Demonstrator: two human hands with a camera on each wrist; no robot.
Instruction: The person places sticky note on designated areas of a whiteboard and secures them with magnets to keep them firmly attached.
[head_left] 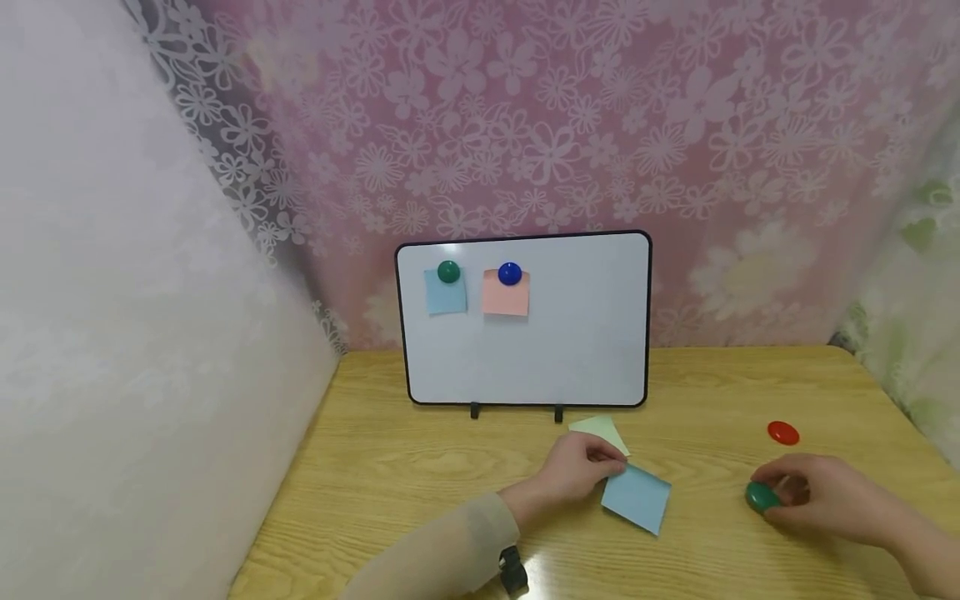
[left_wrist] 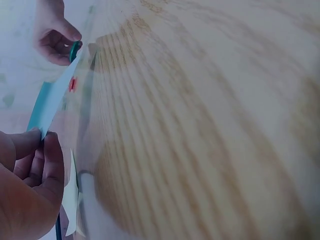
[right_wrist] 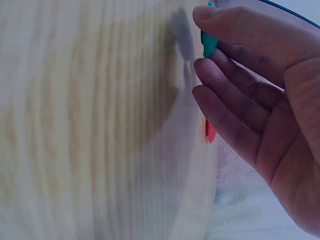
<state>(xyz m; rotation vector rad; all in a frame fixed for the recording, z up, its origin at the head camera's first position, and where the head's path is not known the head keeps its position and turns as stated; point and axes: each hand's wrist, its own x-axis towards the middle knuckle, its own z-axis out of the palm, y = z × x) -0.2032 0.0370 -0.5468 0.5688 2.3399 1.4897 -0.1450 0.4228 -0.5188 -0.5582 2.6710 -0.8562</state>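
Observation:
My left hand (head_left: 576,468) pinches a blue sticky note (head_left: 637,498) by its upper left corner. In the left wrist view that sticky note (left_wrist: 49,102) is raised off the table between thumb and fingers. My right hand (head_left: 836,500) pinches a round green magnet (head_left: 762,497) over the right part of the table; the right wrist view shows the magnet (right_wrist: 209,37) between thumb and fingertips. A pale green sticky note (head_left: 602,433) lies just beyond the left hand. Behind the right hand, a red magnet (head_left: 783,432) lies on the table.
A black-framed whiteboard (head_left: 577,350) stands on small black feet at the back. On it, a green magnet (head_left: 448,272) holds a blue note (head_left: 446,297), and a blue magnet (head_left: 510,273) holds a pink note (head_left: 506,301). Patterned curtains (head_left: 555,125) border the wooden table (head_left: 360,467).

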